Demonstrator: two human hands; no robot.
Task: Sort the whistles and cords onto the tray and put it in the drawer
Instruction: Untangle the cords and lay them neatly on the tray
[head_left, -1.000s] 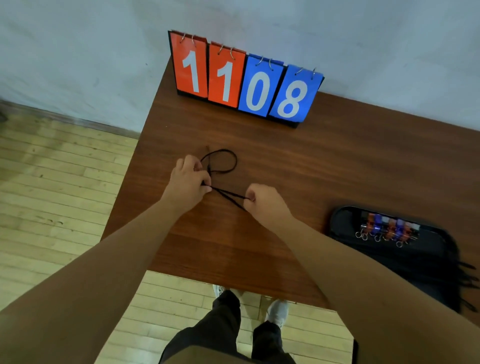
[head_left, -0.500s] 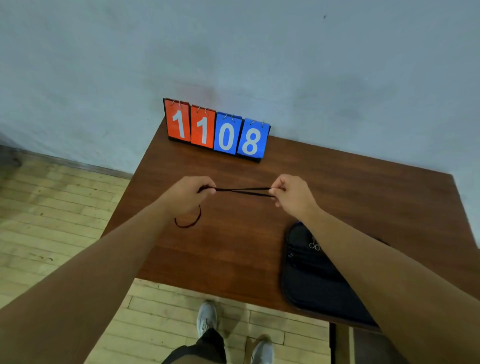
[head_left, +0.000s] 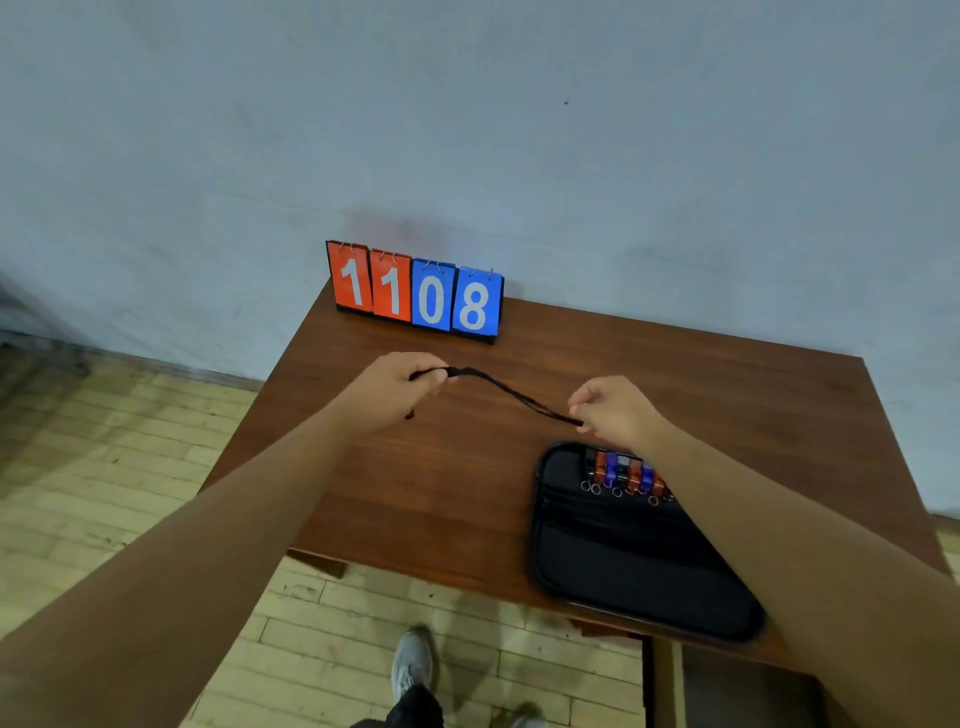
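Observation:
A black cord (head_left: 511, 394) hangs in the air above the brown table (head_left: 727, 395), stretched between both hands. My left hand (head_left: 397, 384) pinches its bunched upper end; a short tail dangles below that fist. My right hand (head_left: 613, 410) pinches the lower end, just above the black tray (head_left: 623, 561) at the table's front right. Several whistles (head_left: 623, 470), red, blue and black with small metal rings, lie in a row along the tray's far edge. My right forearm hides the tray's right side.
A flip scoreboard (head_left: 415, 296) reading 1108 stands at the table's back left against the grey wall. The wooden plank floor (head_left: 130, 467) lies to the left and below. My shoe (head_left: 413, 665) shows under the table's front edge.
The cord was gathered on the table, then lifted and pulled level between both hands. Now the right hand has dropped toward the tray, so the cord slants down to the right.

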